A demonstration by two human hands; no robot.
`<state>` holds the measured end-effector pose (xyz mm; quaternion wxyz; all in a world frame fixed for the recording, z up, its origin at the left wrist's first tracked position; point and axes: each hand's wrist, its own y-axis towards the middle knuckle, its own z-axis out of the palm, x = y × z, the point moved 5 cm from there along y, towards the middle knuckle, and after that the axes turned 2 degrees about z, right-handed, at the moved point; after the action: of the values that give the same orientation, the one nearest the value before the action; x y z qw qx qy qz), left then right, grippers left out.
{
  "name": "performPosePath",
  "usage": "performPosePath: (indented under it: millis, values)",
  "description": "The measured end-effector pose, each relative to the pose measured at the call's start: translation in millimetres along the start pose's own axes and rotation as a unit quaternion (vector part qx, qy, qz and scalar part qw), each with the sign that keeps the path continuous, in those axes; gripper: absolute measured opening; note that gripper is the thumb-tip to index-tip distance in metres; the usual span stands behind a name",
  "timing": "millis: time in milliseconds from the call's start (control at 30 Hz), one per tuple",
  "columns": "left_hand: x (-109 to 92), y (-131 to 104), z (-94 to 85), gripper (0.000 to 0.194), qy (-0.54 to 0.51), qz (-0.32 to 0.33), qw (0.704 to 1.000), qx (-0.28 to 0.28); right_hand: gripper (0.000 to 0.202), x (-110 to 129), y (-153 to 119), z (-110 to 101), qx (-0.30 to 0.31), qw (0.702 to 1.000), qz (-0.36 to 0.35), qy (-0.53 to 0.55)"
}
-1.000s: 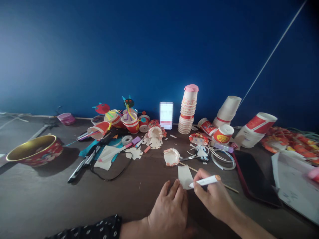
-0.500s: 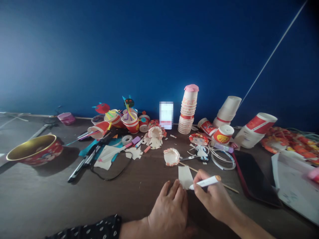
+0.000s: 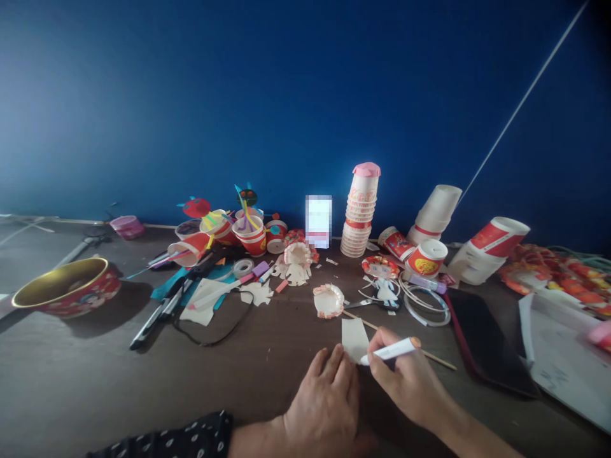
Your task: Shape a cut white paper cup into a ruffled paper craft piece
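A small pale paper piece (image 3: 354, 338) lies flat on the dark table, its near edge partly behind my fingers. My left hand (image 3: 327, 394) rests flat with fingers stretched out, the tips at the paper's lower left corner. Between the fingers of my right hand (image 3: 405, 381) is a white marker (image 3: 394, 350) with an orange end, its tip down at the paper's lower right. Just beyond the paper sits a cut cup piece with a lumpy pinkish rim (image 3: 329, 300). A thin wooden stick (image 3: 439, 361) runs behind my right hand.
Scissors (image 3: 360, 304) lie beyond the paper beside a paper doll figure (image 3: 386, 289). A tall cup stack (image 3: 360, 216) stands by the blue wall. On the right are a dark phone (image 3: 487, 343) and white sheets (image 3: 568, 356); on the left, a gold-lined bowl (image 3: 102, 289) and a black cord (image 3: 229, 334).
The right hand and marker have shifted very slightly to the left along the paper's near edge. My left hand has stayed in place.
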<state>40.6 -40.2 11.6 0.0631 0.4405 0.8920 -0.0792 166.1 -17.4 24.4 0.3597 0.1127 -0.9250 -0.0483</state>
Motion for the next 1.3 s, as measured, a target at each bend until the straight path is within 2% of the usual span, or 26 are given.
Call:
performPosePath:
  millis: [700, 1033, 1300]
  values:
    - [0, -1, 4.3, 0.071, 0.005, 0.004, 1.000, -0.015, 0.022, 4, 2, 0, -0.003, 1.000, -0.008, 0.001]
    - [-1, 0, 2.3, 0.068, 0.007, 0.000, 1.000, -0.008, 0.024, -9, 4, -2, -0.047, 0.998, 0.026, 0.025]
    - [-2, 0, 4.9, 0.067, 0.023, 0.000, 1.000, -0.009, 0.023, -7, 5, -2, -0.046, 0.998, 0.025, 0.020]
